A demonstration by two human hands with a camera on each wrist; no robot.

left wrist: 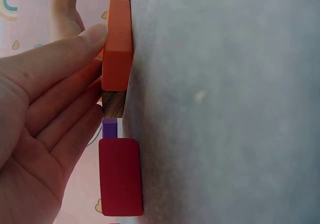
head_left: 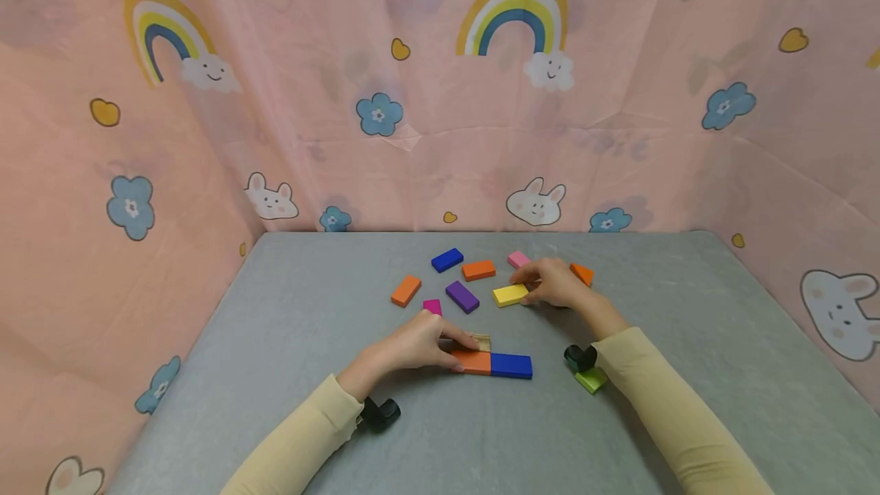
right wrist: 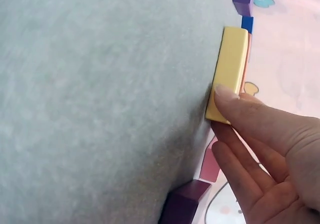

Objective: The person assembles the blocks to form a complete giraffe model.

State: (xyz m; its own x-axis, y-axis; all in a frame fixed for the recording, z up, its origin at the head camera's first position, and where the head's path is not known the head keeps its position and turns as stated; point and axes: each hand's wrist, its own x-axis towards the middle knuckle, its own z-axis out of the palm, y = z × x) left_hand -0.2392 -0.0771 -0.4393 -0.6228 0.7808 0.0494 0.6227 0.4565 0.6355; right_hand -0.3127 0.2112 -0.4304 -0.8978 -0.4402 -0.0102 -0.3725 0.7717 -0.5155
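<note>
Your left hand (head_left: pixel 406 342) grips orange block (head_left: pixel 476 363), part-hiding wood block (head_left: pixel 484 342); right hand (head_left: pixel 558 283) pinches yellow block (head_left: pixel 509 296), one end part-covered.

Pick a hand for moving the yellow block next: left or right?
Right, probably. The right hand pinches the yellow block, while the left hand is occupied farther left, gripping the nearest orange block beside the nearest blue block.

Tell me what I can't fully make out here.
Head view: part of the pink block, hidden by the right hand.
Head view: part of the lime green block, hidden by the black wrist device.
Head view: the wooden block's left end, hidden by the left hand.
Right wrist view: the dark purple block, cut off by the bottom edge.
</note>
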